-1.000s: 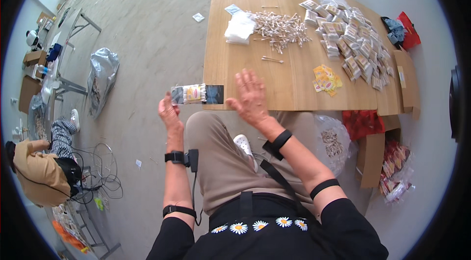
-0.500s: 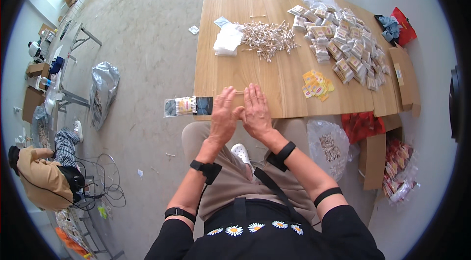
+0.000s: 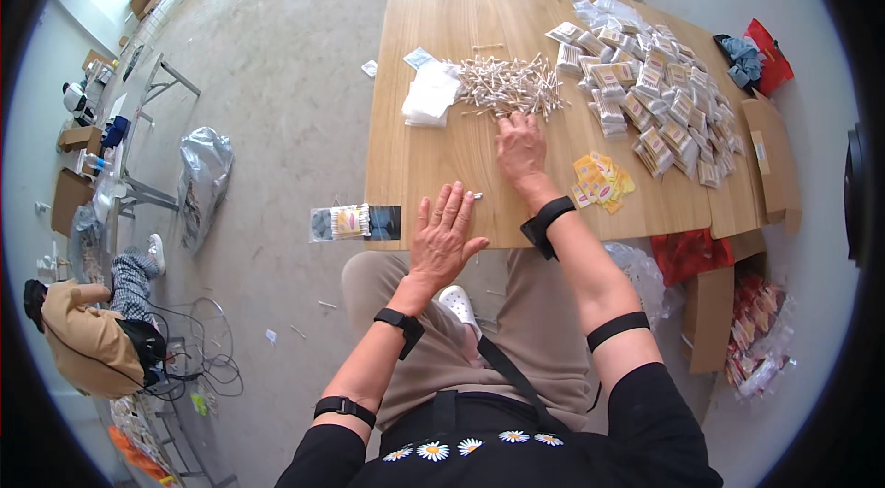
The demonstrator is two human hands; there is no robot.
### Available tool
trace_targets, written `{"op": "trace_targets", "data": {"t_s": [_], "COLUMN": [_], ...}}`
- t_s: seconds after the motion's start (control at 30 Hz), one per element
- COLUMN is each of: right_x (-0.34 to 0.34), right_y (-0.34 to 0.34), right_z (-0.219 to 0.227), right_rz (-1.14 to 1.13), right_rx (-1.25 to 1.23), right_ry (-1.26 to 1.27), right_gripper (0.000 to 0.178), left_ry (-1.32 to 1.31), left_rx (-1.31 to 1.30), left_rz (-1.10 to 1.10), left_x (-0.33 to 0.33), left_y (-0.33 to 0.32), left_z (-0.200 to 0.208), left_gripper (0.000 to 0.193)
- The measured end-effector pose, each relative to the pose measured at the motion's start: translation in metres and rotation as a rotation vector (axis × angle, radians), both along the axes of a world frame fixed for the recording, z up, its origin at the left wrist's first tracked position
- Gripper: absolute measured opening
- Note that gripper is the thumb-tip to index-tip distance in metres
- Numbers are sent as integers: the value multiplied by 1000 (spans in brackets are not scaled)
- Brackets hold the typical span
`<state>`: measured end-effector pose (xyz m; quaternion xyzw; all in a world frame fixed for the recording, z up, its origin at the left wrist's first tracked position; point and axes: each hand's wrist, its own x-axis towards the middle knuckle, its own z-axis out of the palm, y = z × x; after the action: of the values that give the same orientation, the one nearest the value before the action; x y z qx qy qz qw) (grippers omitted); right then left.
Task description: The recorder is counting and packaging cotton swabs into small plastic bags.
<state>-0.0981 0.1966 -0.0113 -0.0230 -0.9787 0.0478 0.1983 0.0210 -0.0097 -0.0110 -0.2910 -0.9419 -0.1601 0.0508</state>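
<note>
My left hand point(image 3: 446, 235) lies flat near the table's front edge, fingers stretched out and thumb apart. Just right of its fingertips, the white tips of a cotton swab point(image 3: 477, 196) stick out; the rest is hidden under the hand. Farther forward, my right hand point(image 3: 523, 152) reaches to the near edge of a loose pile of cotton swabs point(image 3: 507, 82). Its fingers bend down, slightly apart, with their tips at the swabs. Left of that pile sits a stack of clear plastic bags point(image 3: 430, 99). A printed swab packet point(image 3: 349, 222) with dark ends overhangs the table's left front corner.
A large heap of bagged cotton swabs point(image 3: 664, 87) covers the table's right side. Yellow printed cards point(image 3: 601, 182) lie nearer me. Cardboard boxes point(image 3: 708, 313) and a clear bag point(image 3: 634, 271) stand at the right. Another person point(image 3: 83, 336) sits at the far left.
My hands, close together before, have parted. The right one has moved forward to the swab pile; the left stays flat near the front edge. The view has shifted slightly.
</note>
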Motion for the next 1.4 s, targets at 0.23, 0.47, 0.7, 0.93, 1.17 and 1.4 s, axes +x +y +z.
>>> {"op": "trace_targets", "data": {"t_s": [0.23, 0.47, 0.7, 0.93, 1.17, 1.4], "right_x": [34, 64, 37, 55, 56, 25], "right_y": [3, -13, -21, -34, -39, -21], "right_z": [4, 17, 23, 13, 12, 7], "right_rz": [276, 482, 213, 260, 304, -120], "right_rx": [-361, -474, -379, -370, -406, -267], "right_ry": [81, -20, 22, -91, -119, -49], "right_gripper": [11, 8, 6, 4, 6, 9], "left_ry": [22, 76, 74, 70, 45, 61], "left_rx": [24, 46, 65, 68, 116, 50], "left_rz": [27, 21, 27, 21, 16, -31], "left_x": [0, -1, 0, -1, 1, -8], "left_y": [-3, -3, -1, -1, -4, 4], "left_z": [-1, -4, -4, -5, 1, -1], "left_gripper": [85, 85, 85, 87, 97, 101]}}
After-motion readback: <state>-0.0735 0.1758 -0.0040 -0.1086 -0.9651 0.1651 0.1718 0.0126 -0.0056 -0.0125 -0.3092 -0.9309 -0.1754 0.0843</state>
